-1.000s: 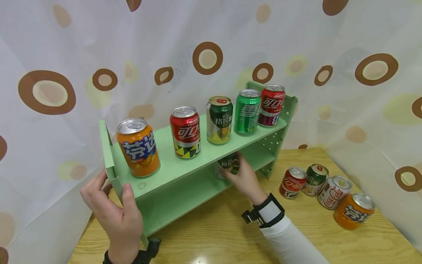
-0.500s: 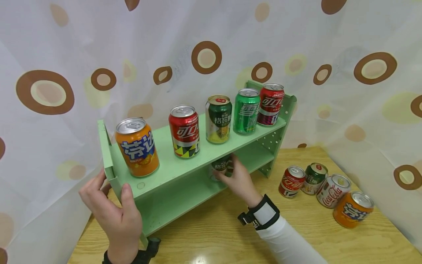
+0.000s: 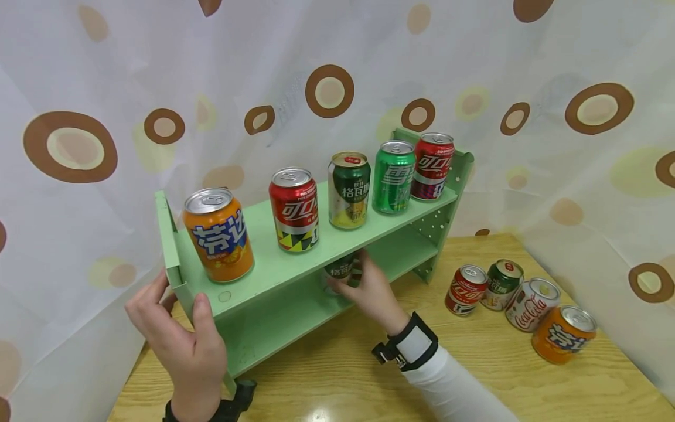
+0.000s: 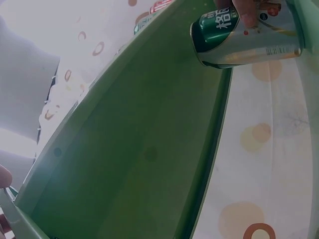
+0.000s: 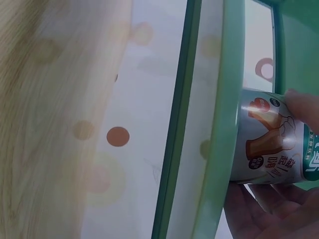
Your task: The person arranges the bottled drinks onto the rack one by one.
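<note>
Five cans are noted standing upright on the upper board (image 3: 261, 231) of the green shelf unit (image 3: 167, 234): an orange can (image 3: 218, 243), a red can with a checkered base (image 3: 295, 214), a green-and-gold can (image 3: 349, 193), a bright green can (image 3: 394, 179) and a red can at the far end (image 3: 433, 170). Four more cans (image 3: 466, 291) are grouped on the wooden table (image 3: 327, 375), to the right of the unit.

The can under handling — a dark green and silver can (image 3: 339, 268) — is located beneath the upper board, at the lower board (image 3: 279, 337). It is gripped by the right hand (image 3: 374, 296), thumb on one side and fingers on the other, as confirmed in the right wrist view. Its base is seen close against the lower board; whether full weight is borne there cannot be told. The hands are well apart: the near end panel is held by the left hand (image 3: 181, 340), thumb to the front and fingers behind.

The step in hand is judged to be the positioning of this can on the lower board. For the next move, the can should be settled squarely upright, the grip loosened and the fingers withdrawn low — the upper board's edge being close overhead — with the unit kept steady.
</note>
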`<state>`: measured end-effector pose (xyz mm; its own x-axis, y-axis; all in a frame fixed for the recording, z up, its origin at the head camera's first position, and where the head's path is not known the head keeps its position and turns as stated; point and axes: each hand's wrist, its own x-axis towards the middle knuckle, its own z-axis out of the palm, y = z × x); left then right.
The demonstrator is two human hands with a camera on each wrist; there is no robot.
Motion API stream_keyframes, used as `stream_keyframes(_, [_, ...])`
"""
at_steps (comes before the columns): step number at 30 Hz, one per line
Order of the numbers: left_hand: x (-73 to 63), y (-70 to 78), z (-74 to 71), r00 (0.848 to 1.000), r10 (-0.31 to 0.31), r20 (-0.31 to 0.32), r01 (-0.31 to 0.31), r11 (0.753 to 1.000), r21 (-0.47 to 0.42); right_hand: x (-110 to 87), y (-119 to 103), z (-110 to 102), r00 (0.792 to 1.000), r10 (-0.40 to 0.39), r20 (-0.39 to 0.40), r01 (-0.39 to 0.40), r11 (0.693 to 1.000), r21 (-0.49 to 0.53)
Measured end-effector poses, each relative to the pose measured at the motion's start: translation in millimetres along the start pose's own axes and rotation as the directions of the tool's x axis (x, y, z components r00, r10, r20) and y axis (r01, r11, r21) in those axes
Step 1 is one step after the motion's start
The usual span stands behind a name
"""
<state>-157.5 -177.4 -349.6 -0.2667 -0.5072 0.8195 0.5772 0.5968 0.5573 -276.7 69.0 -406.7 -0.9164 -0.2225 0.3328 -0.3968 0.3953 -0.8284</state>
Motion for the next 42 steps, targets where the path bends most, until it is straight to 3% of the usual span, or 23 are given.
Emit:
stream_keyframes(25, [-0.5, 0.9, -0.8, 1.0, -0.017, 0.015, 0.016, 1.0, 0.017, -14.2, -22, 43, 0.996, -0.089, 0.009, 0.089, 0.995, -0.043])
stream_keyframes(42, [0.1, 1.5, -1.1, 1.0, -0.017, 0.02, 0.016, 1.0, 0.01, -22.9, -42, 73, 0.987, -0.128, 0.094, 0.137, 0.986, -0.098])
